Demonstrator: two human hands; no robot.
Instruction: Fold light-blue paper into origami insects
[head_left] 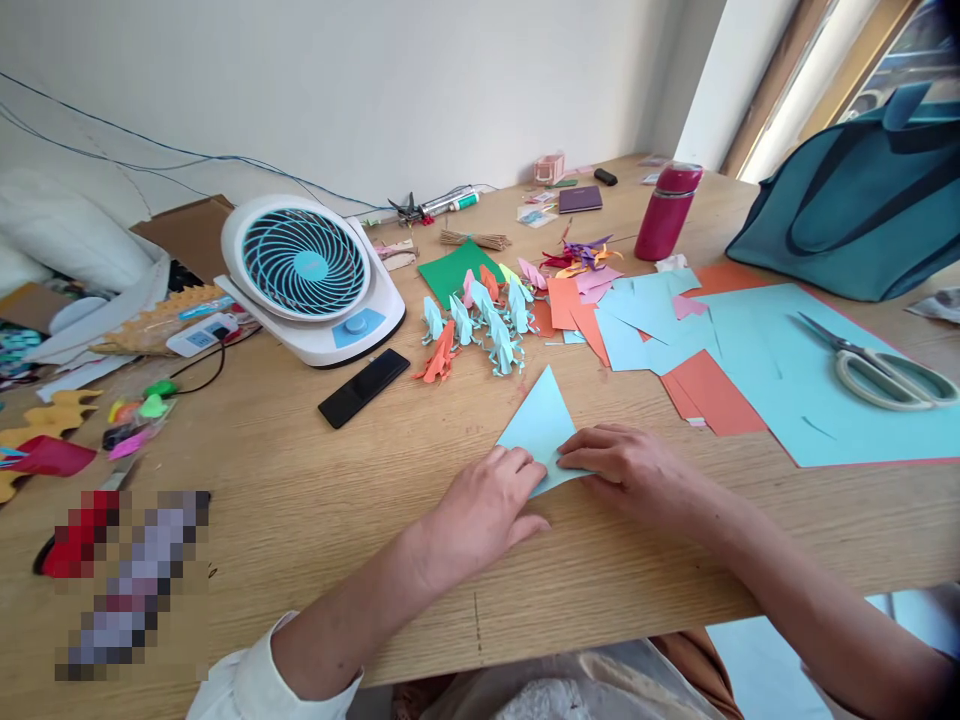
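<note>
A light blue sheet of paper [541, 412], folded to a triangle with its point facing away from me, lies on the wooden table in front of me. My left hand [487, 495] presses on its lower left part with bent fingers, the thumb apart on the table side. At the lower right corner, my right hand [626, 465] grips the paper, fingers on top and thumb beneath. Just beyond the sheet stands a group of small folded paper figures [501, 340], mostly light blue, with some orange and pink ones.
A white fan [307, 265] and a black phone [364, 388] are to the left. Scissors [881, 375] rest on a large light blue sheet [780, 420] at right, near cut orange paper [716, 395]. Behind are a magenta bottle [667, 215] and a teal bag [847, 215].
</note>
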